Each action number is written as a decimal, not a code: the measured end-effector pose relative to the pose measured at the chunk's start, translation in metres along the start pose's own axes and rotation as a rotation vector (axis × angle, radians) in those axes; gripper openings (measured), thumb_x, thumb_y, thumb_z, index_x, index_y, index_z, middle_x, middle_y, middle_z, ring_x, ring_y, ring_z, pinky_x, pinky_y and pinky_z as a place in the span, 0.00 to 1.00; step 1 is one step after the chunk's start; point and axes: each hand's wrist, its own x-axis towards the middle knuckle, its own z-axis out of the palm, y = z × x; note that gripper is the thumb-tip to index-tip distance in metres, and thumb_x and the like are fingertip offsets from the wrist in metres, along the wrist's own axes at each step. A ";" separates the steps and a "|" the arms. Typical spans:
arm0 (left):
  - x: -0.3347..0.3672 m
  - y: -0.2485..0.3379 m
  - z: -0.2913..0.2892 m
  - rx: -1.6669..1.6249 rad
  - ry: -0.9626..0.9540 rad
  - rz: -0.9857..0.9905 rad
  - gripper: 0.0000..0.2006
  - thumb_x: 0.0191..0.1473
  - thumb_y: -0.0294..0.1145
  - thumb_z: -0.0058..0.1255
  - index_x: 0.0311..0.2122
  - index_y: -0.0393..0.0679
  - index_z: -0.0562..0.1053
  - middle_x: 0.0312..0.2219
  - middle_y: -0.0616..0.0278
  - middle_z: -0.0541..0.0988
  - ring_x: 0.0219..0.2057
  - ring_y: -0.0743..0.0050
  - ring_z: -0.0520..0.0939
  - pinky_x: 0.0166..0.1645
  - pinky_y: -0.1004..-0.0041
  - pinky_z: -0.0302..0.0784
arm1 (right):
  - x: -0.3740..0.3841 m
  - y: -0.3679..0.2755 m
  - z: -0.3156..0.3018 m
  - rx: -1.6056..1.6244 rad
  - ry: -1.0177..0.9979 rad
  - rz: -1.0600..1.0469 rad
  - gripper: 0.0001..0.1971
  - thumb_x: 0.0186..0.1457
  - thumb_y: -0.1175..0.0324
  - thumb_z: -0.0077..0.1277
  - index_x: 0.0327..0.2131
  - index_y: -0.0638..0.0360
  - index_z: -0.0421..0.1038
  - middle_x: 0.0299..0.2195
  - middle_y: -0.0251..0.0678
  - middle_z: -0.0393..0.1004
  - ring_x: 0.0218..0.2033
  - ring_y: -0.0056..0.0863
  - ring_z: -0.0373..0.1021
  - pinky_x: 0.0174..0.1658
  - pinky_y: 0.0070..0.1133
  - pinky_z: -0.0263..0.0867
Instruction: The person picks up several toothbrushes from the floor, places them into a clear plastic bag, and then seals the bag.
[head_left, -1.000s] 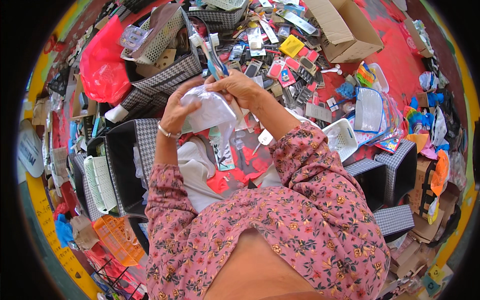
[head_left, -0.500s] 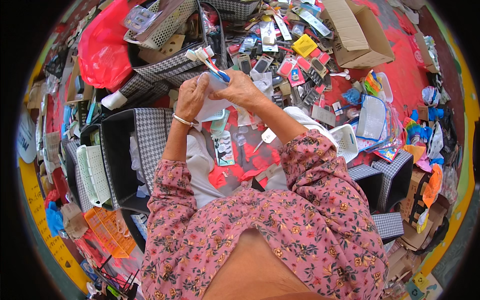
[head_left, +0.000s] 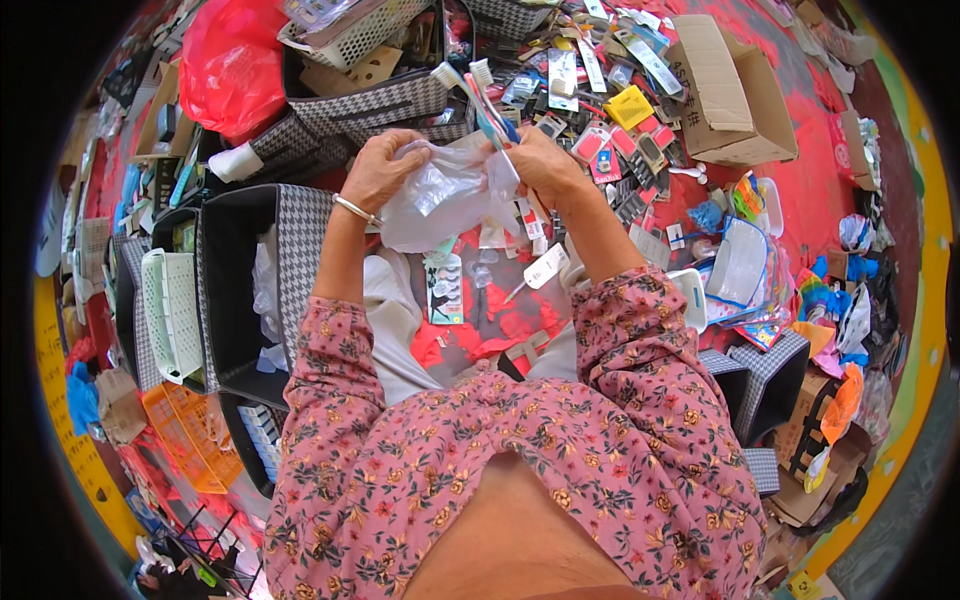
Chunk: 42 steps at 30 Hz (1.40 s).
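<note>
A thin, translucent white plastic bag (head_left: 432, 208) spreads between my hands. My left hand (head_left: 382, 172), wearing a bracelet at the wrist, pinches the bag's upper left edge. My right hand (head_left: 548, 168) is closed round several toothbrushes (head_left: 484, 108), whose bristle heads point up and away to the left. The bag's right side reaches the right fingers; whether they grip it too is hidden. Below the bag lie a dark card package (head_left: 445, 290) and a white tag (head_left: 546, 267).
Many small packaged goods (head_left: 600, 140) lie beyond my right hand, beside an open cardboard box (head_left: 735, 95). Houndstooth fabric bins (head_left: 310, 260) stand at the left, with a pale green basket (head_left: 170, 315) and an orange crate (head_left: 195, 435). A red plastic bag (head_left: 232, 70) sits at the far left.
My hands have moved apart, the right one to the right with the toothbrushes. The plastic bag, bunched before, now hangs spread between them. The view has shifted slightly.
</note>
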 end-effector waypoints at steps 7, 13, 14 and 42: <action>0.005 -0.004 0.008 -0.559 0.130 -0.074 0.07 0.50 0.31 0.43 0.25 0.40 0.69 0.19 0.73 0.69 0.21 0.90 0.67 0.27 0.88 0.62 | -0.007 -0.003 -0.005 -0.157 0.161 -0.049 0.05 0.39 0.71 0.48 0.23 0.59 0.71 0.19 0.31 0.72 0.15 0.13 0.61 0.14 0.11 0.51; 0.002 -0.008 -0.004 -0.393 0.131 -0.059 0.09 0.50 0.33 0.43 0.23 0.41 0.70 0.17 0.75 0.68 0.20 0.92 0.64 0.24 0.88 0.60 | -0.009 -0.008 -0.002 -0.037 0.221 -0.079 0.05 0.38 0.69 0.52 0.23 0.57 0.72 0.14 0.25 0.65 0.11 0.12 0.56 0.12 0.12 0.48; 0.002 -0.010 -0.006 -0.259 0.103 -0.042 0.08 0.49 0.32 0.43 0.24 0.40 0.70 0.18 0.75 0.69 0.20 0.92 0.65 0.25 0.88 0.60 | -0.010 -0.009 -0.004 0.004 0.241 -0.086 0.05 0.37 0.69 0.53 0.22 0.58 0.72 0.12 0.23 0.61 0.10 0.12 0.54 0.12 0.12 0.48; -0.013 0.018 0.039 -0.288 -0.114 -0.416 0.28 0.50 0.58 0.28 0.18 0.42 0.68 0.09 0.68 0.65 0.10 0.85 0.64 0.14 0.86 0.56 | -0.008 -0.002 0.007 0.193 0.170 -0.182 0.05 0.40 0.70 0.54 0.23 0.59 0.71 0.14 0.27 0.66 0.09 0.11 0.55 0.10 0.10 0.47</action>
